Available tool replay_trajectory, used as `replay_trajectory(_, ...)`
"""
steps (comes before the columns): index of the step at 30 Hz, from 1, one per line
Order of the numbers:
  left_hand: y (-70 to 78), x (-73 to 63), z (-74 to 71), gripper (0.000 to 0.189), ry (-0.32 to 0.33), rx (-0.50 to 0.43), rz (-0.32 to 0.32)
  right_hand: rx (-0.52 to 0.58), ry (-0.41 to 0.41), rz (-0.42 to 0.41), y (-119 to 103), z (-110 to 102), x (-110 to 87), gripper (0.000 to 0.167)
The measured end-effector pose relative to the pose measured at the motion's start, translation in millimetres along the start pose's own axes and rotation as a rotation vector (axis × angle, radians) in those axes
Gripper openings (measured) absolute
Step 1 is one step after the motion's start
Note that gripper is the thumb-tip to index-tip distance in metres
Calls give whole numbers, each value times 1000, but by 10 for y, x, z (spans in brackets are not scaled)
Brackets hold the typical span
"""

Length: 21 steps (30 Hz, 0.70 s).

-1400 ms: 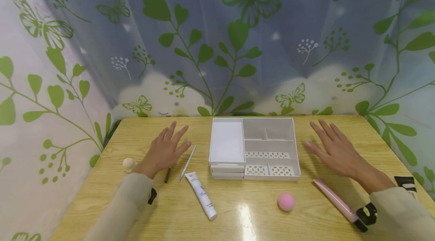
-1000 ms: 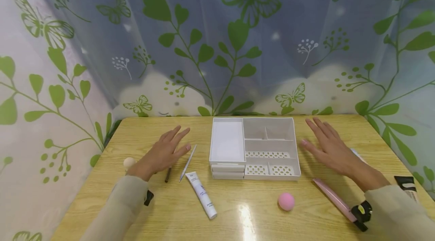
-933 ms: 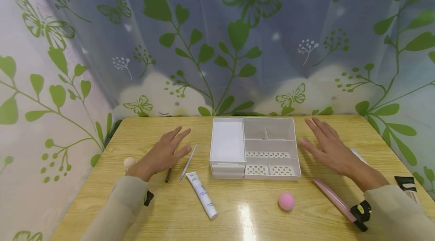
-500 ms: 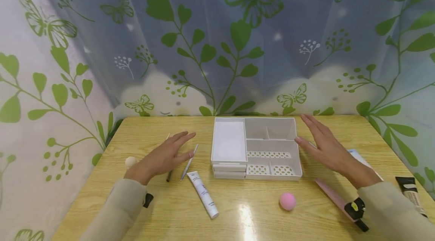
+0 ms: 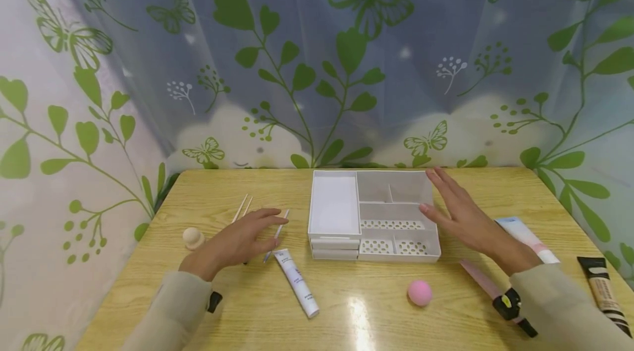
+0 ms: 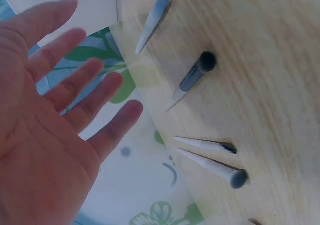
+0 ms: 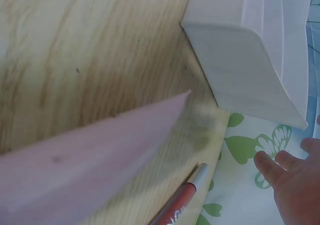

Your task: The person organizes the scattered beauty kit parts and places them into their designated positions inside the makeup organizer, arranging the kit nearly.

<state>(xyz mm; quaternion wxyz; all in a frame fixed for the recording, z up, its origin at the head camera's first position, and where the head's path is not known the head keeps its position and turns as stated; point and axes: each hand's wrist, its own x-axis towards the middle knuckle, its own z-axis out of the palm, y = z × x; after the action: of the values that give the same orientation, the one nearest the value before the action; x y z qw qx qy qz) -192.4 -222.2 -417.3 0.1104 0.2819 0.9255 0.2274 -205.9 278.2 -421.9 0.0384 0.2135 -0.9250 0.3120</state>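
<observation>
My left hand (image 5: pixel 235 241) hovers with spread fingers over several makeup brushes left of the white organizer (image 5: pixel 334 205). In the left wrist view, its palm faces the camera, holding nothing. Beside it lie a black-ended brush (image 6: pixel 196 72), a brush with a white and blue handle (image 6: pixel 152 22) and two white-handled brushes, one with a round grey head (image 6: pixel 225 174). The right hand (image 5: pixel 465 219), also with straight fingers and no object, overlaps the organizer's right edge in the head view. In the right wrist view, its fingers are beyond the organizer's side wall (image 7: pixel 220 60).
A white tube (image 5: pixel 297 285) and a pink ball (image 5: pixel 419 292) lie in front of the organizer. To the right are a pink tube (image 5: pixel 477 277), a blue-white tube (image 5: pixel 530 238), a black-capped tube (image 5: pixel 601 288) and a red pen-like stick (image 7: pixel 177 202). A cream knobbed object (image 5: pixel 193 237) sits far left.
The right hand has moved left toward the organizer, uncovering the blue-white tube. The left hand has lowered and shifted slightly, revealing thin brush handles behind it. Objects on the table have stayed put.
</observation>
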Motion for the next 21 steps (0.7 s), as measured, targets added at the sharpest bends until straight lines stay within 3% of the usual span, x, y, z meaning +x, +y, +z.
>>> replay_trajectory(8, 15, -29, 93, 43, -49, 6, 33, -16, -22, -18, 7, 73, -3, 93)
replay_trajectory(14, 25, -25, 168, 46, -58, 65, 117, -17, -21, -25, 5, 120, 1, 95)
replay_trajectory(21, 73, -37, 222, 44, -66, 44, 170, 11, -36, -18, 7, 142, 4, 95)
